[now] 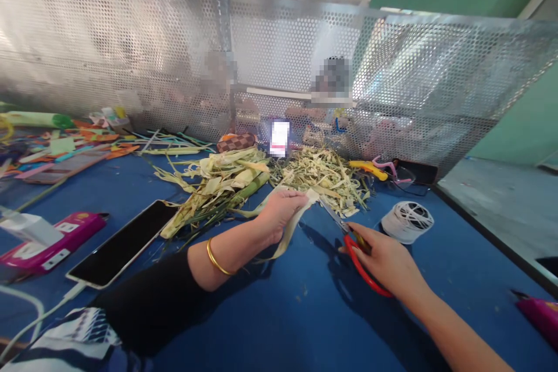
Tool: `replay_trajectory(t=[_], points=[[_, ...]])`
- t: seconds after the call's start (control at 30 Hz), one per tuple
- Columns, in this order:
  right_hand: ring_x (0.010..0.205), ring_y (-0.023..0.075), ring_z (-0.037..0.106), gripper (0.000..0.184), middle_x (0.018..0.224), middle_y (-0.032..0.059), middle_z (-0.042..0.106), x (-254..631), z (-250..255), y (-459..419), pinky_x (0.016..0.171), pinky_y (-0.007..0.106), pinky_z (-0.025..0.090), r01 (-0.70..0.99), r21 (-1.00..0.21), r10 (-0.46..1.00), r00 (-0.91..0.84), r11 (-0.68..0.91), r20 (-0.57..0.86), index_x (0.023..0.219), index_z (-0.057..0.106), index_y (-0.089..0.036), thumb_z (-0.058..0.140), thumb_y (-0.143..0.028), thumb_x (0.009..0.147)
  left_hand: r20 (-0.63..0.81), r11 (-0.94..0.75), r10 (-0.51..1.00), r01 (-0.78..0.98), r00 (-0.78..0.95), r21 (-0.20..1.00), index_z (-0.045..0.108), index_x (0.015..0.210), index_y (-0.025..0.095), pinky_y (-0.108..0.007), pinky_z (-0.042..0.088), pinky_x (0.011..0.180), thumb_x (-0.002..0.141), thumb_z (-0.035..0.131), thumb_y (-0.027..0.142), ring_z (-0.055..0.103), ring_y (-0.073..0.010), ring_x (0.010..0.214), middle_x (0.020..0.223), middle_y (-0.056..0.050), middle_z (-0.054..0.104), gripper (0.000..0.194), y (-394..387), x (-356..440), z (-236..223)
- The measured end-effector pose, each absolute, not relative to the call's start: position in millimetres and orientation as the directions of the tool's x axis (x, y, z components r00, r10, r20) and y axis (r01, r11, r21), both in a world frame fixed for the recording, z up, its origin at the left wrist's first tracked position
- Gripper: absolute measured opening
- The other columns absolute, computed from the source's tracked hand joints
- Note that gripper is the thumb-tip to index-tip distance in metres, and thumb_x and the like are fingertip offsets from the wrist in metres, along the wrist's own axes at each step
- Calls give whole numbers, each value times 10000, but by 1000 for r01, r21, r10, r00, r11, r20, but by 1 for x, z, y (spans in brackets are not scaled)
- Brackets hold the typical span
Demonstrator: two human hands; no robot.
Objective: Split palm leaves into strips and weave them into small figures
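Observation:
Between the fingers of my left hand (281, 213) is a pale corn husk strip (291, 233), whose long end hangs down over the blue table. My right hand (386, 258) grips red-handled scissors (364, 273), with the blades pointing up and left at the husk's near tip. Whether the blades touch the husk I cannot tell. Just beyond my left hand lies a heap of whole husks and stalks (226, 183). A pile of small husk scraps (325, 177) spreads behind the scissor tips.
A ball of white string (407, 222) stands right of my right hand. Left are a charging phone (124, 244) and a magenta power strip (65, 238). Yellow-handled tool (368, 170) and glasses (403, 174) lie at back right. A perforated metal screen (292, 40) borders the table, people behind it.

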State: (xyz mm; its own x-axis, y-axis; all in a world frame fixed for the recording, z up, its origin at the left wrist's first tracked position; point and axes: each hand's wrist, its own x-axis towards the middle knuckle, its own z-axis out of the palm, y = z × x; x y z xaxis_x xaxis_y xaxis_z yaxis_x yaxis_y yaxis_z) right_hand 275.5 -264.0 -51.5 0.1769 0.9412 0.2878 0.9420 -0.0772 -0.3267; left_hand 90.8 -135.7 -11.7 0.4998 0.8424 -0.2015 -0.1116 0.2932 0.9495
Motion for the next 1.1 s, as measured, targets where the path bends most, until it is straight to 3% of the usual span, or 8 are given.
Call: replay_trajectory(t=[0.13, 0.3, 0.37, 0.43, 0.5, 0.57, 0.77, 1.1], points=[[790, 226, 673, 400, 996, 81, 710, 285, -51, -267, 644, 306, 513, 998, -36, 956, -29, 41, 293, 1180, 617, -239, 531, -351, 806, -140, 222, 854, -107, 502, 969, 673, 687, 130, -172, 396, 486, 675, 667, 138, 513, -65, 509, 609, -6, 621, 16, -134, 84, 3], [842, 265, 646, 440, 954, 119, 696, 276, -36, -273, 724, 372, 506, 998, 8, 985, -66, 66, 158, 1189, 616, -180, 546, -245, 760, -92, 160, 884, -113, 458, 981, 641, 682, 123, -160, 391, 472, 701, 648, 104, 505, -54, 527, 619, 9, 591, 27, -136, 80, 12], [841, 270, 644, 369, 955, 119, 689, 270, -25, -270, 736, 395, 502, 990, -137, 991, 0, 19, 137, 1103, 658, -181, 556, -275, 762, -83, 154, 875, -111, 476, 982, 644, 704, 121, -160, 394, 465, 705, 650, 108, 505, -53, 529, 629, 8, 593, 15, -138, 81, 11], [893, 243, 644, 319, 1007, 100, 685, 261, -13, -260, 792, 381, 496, 892, -453, 982, 83, 3, 170, 1057, 660, -199, 550, -330, 787, -73, 154, 857, -117, 511, 981, 648, 717, 125, -161, 405, 465, 709, 652, 117, 514, -55, 531, 633, 6, 601, 11, -142, 82, 9], [897, 232, 648, 378, 986, 87, 698, 249, -1, -247, 798, 374, 502, 629, -777, 950, 257, -26, 177, 1056, 636, -197, 601, -415, 749, -61, 157, 836, -130, 545, 979, 650, 716, 130, -172, 429, 473, 710, 654, 127, 531, -64, 534, 637, 3, 613, 8, -147, 83, 7], [857, 220, 652, 379, 927, 76, 706, 236, 6, -232, 748, 354, 509, 349, -937, 930, 348, -12, 118, 1006, 631, -184, 626, -433, 720, -54, 166, 821, -147, 568, 975, 647, 706, 133, -191, 459, 489, 704, 662, 137, 555, -78, 546, 649, -4, 627, 15, -151, 84, 5], [595, 140, 569, 261, 594, -15, 627, 215, -3, -215, 591, 276, 464, 151, -985, 925, 356, 85, 135, 680, 610, -181, 746, -391, 606, -49, 137, 820, -114, 570, 984, 645, 683, 122, -191, 463, 477, 691, 624, 80, 569, -87, 533, 623, -2, 626, 47, -155, 88, -2], [503, 119, 495, 295, 507, -33, 557, 222, -15, -222, 519, 263, 407, 181, -983, 928, 358, 37, 101, 611, 583, -175, 758, -410, 582, 27, 2, 797, -47, 603, 999, 639, 700, 141, -216, 475, 505, 681, 681, 224, 568, -109, 563, 622, -6, 616, 94, -154, 90, -8]])
